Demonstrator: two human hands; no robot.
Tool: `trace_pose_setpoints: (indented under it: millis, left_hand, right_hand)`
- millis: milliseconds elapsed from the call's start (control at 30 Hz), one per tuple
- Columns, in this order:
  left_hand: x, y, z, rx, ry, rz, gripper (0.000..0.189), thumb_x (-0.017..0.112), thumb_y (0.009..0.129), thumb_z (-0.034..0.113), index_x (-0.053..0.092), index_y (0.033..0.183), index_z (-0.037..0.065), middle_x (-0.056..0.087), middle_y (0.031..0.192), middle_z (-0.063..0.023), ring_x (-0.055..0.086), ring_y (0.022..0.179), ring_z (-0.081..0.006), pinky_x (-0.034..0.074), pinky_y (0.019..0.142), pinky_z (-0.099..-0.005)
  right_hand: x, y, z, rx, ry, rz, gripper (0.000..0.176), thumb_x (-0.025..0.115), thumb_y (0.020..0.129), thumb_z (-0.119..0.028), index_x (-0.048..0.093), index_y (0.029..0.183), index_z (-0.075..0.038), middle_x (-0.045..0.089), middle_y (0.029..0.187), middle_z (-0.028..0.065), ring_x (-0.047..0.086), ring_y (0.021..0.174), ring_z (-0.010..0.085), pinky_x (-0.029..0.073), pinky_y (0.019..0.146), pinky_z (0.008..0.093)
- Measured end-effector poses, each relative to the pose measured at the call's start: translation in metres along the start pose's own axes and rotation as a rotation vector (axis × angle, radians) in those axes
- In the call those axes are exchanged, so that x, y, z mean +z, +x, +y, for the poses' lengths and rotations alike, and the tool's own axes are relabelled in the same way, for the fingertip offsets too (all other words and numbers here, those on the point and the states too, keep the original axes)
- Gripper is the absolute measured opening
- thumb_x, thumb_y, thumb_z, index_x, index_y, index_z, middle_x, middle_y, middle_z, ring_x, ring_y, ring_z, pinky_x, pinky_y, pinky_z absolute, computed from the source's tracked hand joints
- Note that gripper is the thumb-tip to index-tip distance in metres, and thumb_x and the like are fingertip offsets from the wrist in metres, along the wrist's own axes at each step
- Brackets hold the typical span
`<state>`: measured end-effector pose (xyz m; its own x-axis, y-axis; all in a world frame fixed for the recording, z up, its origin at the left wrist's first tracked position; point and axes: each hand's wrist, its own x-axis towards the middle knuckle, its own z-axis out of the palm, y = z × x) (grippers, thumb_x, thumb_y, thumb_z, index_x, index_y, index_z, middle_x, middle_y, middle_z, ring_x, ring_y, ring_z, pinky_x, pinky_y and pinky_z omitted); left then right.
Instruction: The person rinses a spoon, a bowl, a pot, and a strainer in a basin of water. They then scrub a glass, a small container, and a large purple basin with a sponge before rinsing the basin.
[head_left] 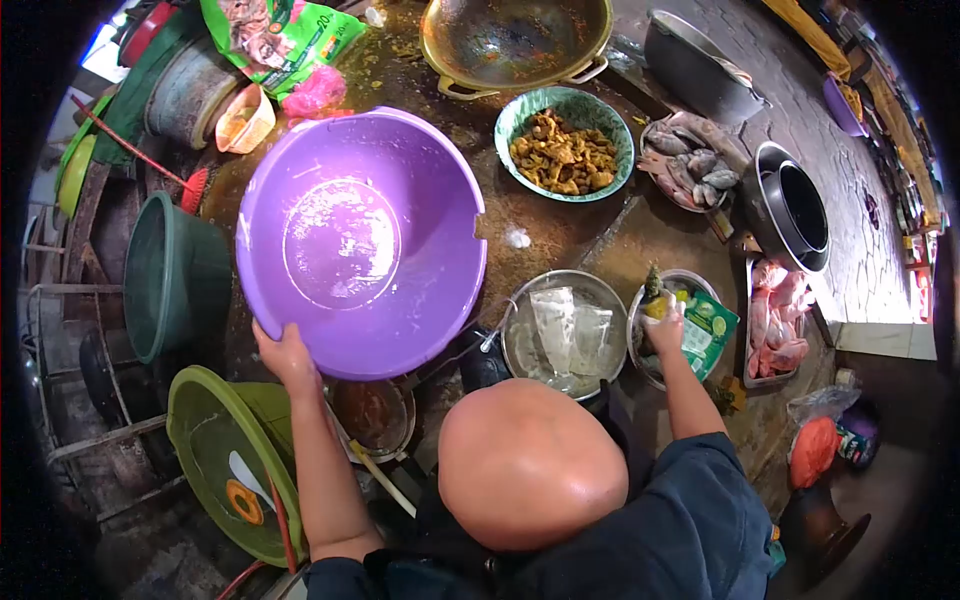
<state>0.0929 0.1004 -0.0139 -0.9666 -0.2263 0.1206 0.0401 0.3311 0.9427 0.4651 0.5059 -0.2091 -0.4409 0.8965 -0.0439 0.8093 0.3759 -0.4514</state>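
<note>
My left hand [288, 362] grips the near rim of a large purple basin [425, 270], which is tilted and has a broken notch in its right rim. Over a round metal bowl at the right, my right hand [664, 328] is closed round something greenish-yellow that I cannot make out. A green packet [710, 330] lies in the same bowl, beside my right hand. Left of it, a metal tray [520, 345] holds clear plastic bags [572, 330].
A green bowl of cooked pieces [565, 150], a big wok [515, 45], a plate of fish [690, 160] and a tray of raw meat [778, 320] stand beyond and to the right. Green tubs [175, 280] are at the left; a black pot [790, 210] is at the right.
</note>
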Motion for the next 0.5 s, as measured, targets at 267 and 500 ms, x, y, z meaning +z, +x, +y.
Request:
trace_pose_setpoints:
  millis: [267,500]
  left_hand:
    - [0.001,-0.025,0.011,0.295,0.249,-0.028,0.038,0.045,0.074,-0.001,0.046,0.112,-0.002,0.059,0.097,-0.0201,0.058,0.091,-0.0328,0.043,0.08,-0.0375]
    - [0.019,-0.018,0.019,0.353,0.208,-0.057,0.037,0.044,0.073,-0.002,0.047,0.11,-0.001,0.059,0.094,-0.0185,0.059,0.087,-0.0324,0.043,0.079,-0.0383]
  right_hand:
    - [-0.041,-0.005,0.009,-0.155,0.087,0.103,0.05,0.071,0.063,-0.015,0.051,0.108,-0.006,0.052,0.1,0.0157,0.051,0.098,0.0345,0.041,0.084,0.0392]
    - [-0.121,-0.013,-0.127,-0.446,0.05,0.089,0.05,0.072,0.059,-0.01,0.053,0.106,-0.011,0.051,0.099,0.0167,0.051,0.096,0.0368,0.042,0.081,0.0428]
